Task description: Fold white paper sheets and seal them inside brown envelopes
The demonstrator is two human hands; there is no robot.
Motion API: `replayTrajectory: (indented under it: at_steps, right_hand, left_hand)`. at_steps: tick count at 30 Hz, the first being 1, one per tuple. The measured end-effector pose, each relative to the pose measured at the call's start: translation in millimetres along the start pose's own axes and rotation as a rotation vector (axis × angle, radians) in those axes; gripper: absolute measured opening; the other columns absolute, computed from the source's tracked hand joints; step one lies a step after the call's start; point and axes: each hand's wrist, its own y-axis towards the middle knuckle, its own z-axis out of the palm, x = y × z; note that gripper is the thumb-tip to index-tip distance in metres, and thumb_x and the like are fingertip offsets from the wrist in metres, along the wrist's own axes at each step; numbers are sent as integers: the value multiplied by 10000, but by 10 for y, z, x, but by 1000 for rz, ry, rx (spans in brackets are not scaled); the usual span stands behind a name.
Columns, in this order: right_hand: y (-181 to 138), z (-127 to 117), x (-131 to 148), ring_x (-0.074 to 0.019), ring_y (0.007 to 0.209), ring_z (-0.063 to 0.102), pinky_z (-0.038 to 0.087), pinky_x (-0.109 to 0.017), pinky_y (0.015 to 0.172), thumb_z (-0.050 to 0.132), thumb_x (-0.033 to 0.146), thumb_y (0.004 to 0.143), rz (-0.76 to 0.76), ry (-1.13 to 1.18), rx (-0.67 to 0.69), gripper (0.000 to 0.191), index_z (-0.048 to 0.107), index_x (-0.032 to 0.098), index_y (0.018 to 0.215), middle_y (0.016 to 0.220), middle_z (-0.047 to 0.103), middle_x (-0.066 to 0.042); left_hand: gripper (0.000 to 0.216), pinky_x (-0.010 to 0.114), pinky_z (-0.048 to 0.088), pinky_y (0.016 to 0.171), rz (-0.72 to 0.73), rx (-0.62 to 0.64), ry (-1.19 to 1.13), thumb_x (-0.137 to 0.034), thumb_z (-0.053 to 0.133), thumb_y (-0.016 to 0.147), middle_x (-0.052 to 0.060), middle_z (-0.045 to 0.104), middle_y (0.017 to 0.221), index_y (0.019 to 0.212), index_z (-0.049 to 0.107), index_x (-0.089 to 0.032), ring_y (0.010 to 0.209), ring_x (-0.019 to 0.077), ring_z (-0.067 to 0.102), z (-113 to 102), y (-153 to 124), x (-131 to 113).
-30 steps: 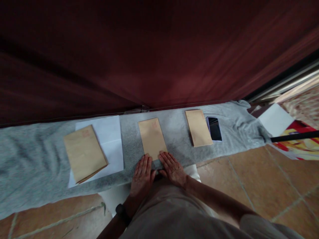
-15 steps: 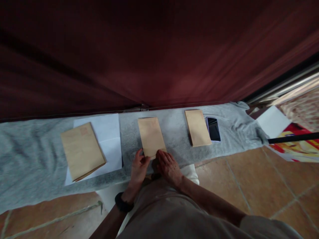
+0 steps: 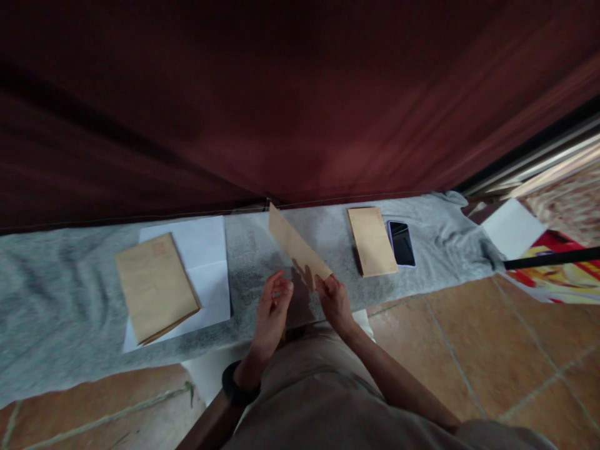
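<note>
A brown paper envelope [image 3: 296,244] is tilted up on edge above the grey cloth, its near right corner pinched in my right hand [image 3: 335,303]. My left hand [image 3: 273,309], with a dark band on the wrist, hovers just left of the envelope, fingers loosely curled and apart, holding nothing. To the left, a stack of larger brown envelopes [image 3: 157,287] lies partly over white paper [image 3: 209,275]. On the right lies a pile of smaller brown envelopes [image 3: 372,242].
The grey cloth [image 3: 262,250] covers a long narrow surface beside a dark red curtain [image 3: 300,125]. A phone [image 3: 402,244] lies right of the small pile. At far right are a white sheet [image 3: 513,228], a black bar [image 3: 553,258] and a colourful print [image 3: 567,275].
The middle envelope, flat on the cloth before under both hands, is now lifted and tilted by my right hand, which moved right. My left hand has let go of it.
</note>
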Motion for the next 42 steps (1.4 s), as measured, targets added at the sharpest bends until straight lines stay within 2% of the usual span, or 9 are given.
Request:
replayTrajectory:
  at_steps: [6,14,16,19,24,29,33,37,42]
  right_hand:
    - [-67,217,30,-206,718,701,580,-328,728,790,638,747,474,941,41,476,743,177,860,771,747,-41]
    - [-269,171,-197,-194,711,716,582,-323,707,809,611,727,688,857,401,470,752,162,855,811,769,-68]
    - [-317,94,-225,-200,714,716,587,-333,692,691,612,858,568,641,457,455,760,163,885,827,773,-74]
    - [-349,27,-209,-232,999,733,590,-397,914,477,444,1040,108,256,336,392,752,182,1139,1097,781,-102]
    - [-318,61,-309,-272,1534,381,308,-532,1275,507,266,1051,-487,-345,276,526,457,189,1569,1636,447,-132]
    - [-336,126,-520,-266,1553,353,309,-518,1282,576,303,1039,-576,-574,275,656,327,201,1638,1675,377,-112]
    - [-350,134,-548,-262,1549,362,311,-502,1284,574,330,1044,-587,-610,270,639,350,203,1629,1680,368,-95]
    - [-345,131,-529,-259,1547,368,311,-496,1284,565,339,1051,-587,-629,262,602,390,201,1610,1676,378,-92]
    - [-340,124,-526,-257,1551,361,298,-494,1290,561,344,1053,-600,-637,257,639,337,202,1634,1688,348,-98]
  left_hand:
    - [547,306,582,695,-225,151,-132,-569,797,740,60,752,943,1097,672,-174,811,198,714,33,94,194]
    - [538,240,436,470,-279,173,18,-449,769,667,-15,697,728,1098,621,-162,482,129,597,-126,271,433]
    - [537,250,437,464,-270,173,101,-435,745,685,-23,697,724,1131,594,-177,462,139,597,-186,290,471]
    - [454,261,457,481,-236,185,219,-395,683,749,-45,679,685,1143,562,-204,464,156,611,-216,271,489]
    - [316,261,476,531,-180,198,394,-296,598,851,-37,697,718,1147,522,-217,514,158,641,-192,217,457]
    - [213,277,488,636,-80,132,730,-286,580,942,18,743,808,1144,583,-219,684,192,714,-267,190,435]
    - [269,353,559,898,353,115,891,-334,437,1043,93,761,1125,1168,653,-234,1038,230,731,-280,373,372]
    - [456,456,368,1241,805,292,917,-361,381,1065,134,562,1536,1434,560,-161,1490,259,450,-100,904,267]
    - [627,463,243,1304,885,436,1076,-424,390,1054,181,356,1680,1573,396,-71,1575,266,305,122,1648,239]
